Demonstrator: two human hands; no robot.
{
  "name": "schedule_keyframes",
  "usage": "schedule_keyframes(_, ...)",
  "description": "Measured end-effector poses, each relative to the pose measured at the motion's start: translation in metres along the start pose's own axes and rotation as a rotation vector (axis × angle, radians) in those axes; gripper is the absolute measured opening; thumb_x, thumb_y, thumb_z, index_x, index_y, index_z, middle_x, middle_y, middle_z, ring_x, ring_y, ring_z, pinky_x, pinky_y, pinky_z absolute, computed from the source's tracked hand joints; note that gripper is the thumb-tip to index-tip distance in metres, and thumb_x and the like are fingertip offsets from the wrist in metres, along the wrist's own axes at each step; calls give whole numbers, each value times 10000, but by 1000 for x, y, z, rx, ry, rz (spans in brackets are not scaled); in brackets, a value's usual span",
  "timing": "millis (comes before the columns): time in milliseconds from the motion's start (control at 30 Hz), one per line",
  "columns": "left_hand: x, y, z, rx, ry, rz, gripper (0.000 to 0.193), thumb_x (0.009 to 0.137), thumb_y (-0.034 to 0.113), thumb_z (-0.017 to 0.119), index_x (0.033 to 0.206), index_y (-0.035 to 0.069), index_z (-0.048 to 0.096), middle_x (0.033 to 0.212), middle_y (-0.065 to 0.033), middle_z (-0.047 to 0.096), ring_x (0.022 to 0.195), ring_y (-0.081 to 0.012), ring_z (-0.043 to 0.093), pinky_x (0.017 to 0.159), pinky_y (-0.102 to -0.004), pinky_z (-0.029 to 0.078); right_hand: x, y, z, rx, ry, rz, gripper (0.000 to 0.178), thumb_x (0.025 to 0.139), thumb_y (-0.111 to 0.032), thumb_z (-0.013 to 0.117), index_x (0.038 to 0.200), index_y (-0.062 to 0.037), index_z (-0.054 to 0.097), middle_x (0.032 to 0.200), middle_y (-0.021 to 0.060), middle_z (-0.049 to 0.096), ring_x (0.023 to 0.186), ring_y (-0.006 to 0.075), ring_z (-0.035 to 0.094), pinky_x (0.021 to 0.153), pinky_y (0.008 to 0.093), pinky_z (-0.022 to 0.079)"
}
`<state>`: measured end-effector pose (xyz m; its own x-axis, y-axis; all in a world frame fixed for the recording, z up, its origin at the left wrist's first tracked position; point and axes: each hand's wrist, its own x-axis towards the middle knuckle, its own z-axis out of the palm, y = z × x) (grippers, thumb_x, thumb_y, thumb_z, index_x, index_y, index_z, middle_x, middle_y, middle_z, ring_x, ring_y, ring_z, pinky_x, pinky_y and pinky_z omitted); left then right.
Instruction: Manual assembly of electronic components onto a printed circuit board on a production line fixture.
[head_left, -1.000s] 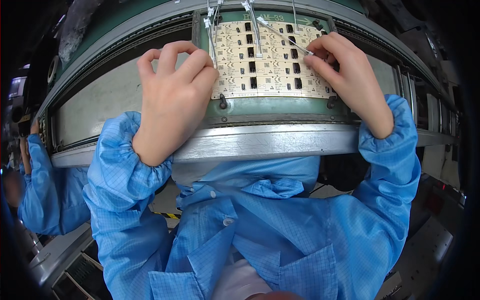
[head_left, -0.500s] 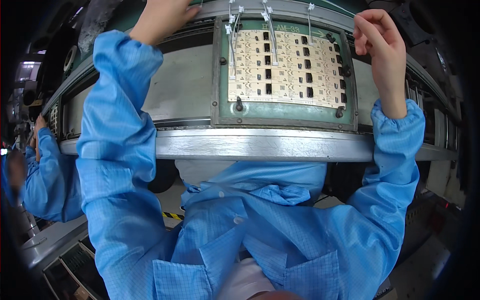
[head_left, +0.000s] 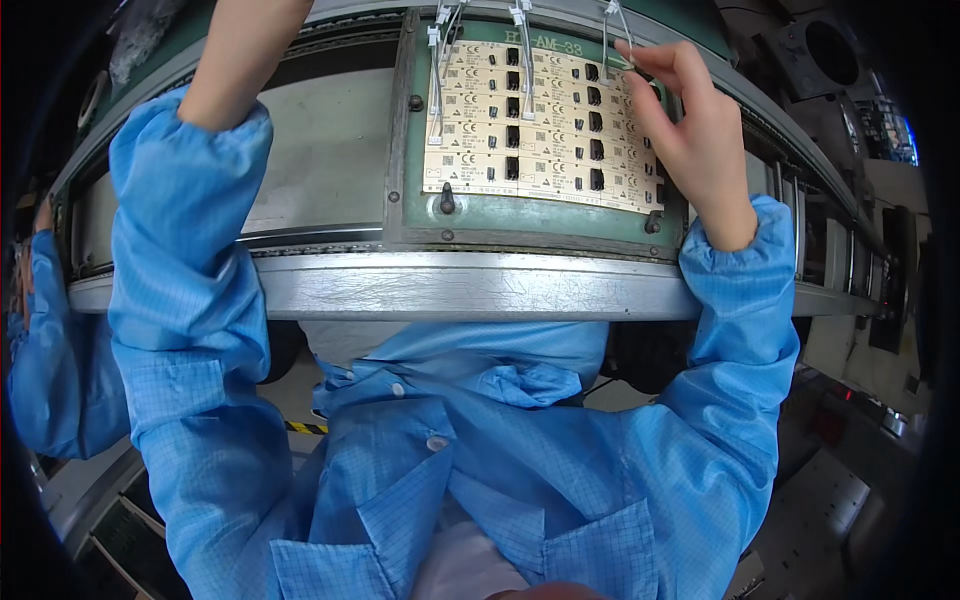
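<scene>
A tan panel of small circuit boards (head_left: 540, 125) with rows of black parts lies in a green fixture (head_left: 530, 215) on the conveyor in front of me. Thin white wires with connectors (head_left: 525, 60) hang over the panel's upper part. My right hand (head_left: 690, 130) rests at the panel's upper right corner, thumb and fingertips pinched on a thin white wire (head_left: 612, 30). My left forearm (head_left: 240, 60) reaches up past the top edge of the picture, so that hand is hidden. Both arms wear blue smock sleeves.
A curved metal rail (head_left: 480, 285) runs along the conveyor's near edge. A grey plate (head_left: 320, 150) lies left of the fixture. Another person's blue sleeve (head_left: 45, 350) is at the far left. Dark machinery (head_left: 860, 250) stands at the right.
My left hand has left the panel's left side and gone up out of view. My right hand has lifted from the panel's right side to its upper right corner.
</scene>
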<state>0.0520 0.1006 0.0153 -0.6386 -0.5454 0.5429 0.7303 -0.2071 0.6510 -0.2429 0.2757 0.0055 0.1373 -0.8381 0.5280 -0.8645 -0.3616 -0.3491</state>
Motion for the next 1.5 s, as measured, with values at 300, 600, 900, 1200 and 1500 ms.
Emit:
schedule_keyframes(300, -59, 3, 57, 1401, 56, -35, 173, 905, 42, 716, 1078, 29, 717, 1105, -89, 746, 1045, -240, 695, 888, -346, 522, -17, 10, 4, -255, -77, -117, 110, 920, -77, 715, 1024, -42, 706, 1450, 155, 592, 1320, 330, 555, 1074, 421, 430)
schedule_keyframes(600, -77, 4, 84, 1730, -146, -30, 222, 875, -83, 666, 1072, 11, 713, 1069, -74, 769, 968, -204, 690, 964, -327, 446, -11, 14, 1, -206, -105, -97, 75, 888, -108, 743, 960, -95, 756, 1528, 118, 525, 1400, 345, 455, 1150, 461, 342)
schedule_keyframes(900, -105, -23, 100, 2083, -109, 61, 165, 811, 90, 670, 971, 131, 669, 1046, 24, 718, 1061, -201, 664, 1031, -548, 366, -6, -1, -17, -342, -231, -177, 175, 854, -62, 688, 1002, -108, 770, 1489, 129, 555, 1427, 392, 435, 1185, 518, 299)
schedule_keyframes(1200, -107, -48, 113, 2154, -27, -33, 124, 739, 102, 711, 847, 148, 672, 937, 35, 611, 1072, -222, 598, 991, -553, 356, 145, 44, 56, -183, 31, -240, 203, 885, -86, 626, 1049, 26, 670, 978, 244, 706, 954, 418, 680, 836, 476, 537)
schedule_keyframes(1500, -102, -39, 113, 1999, 22, -179, 132, 790, 84, 760, 888, 158, 712, 934, 16, 609, 1108, -277, 569, 965, -546, 348, 198, 54, 73, -41, 138, -224, 216, 892, -131, 641, 998, 41, 715, 928, 259, 714, 904, 415, 704, 811, 454, 556)
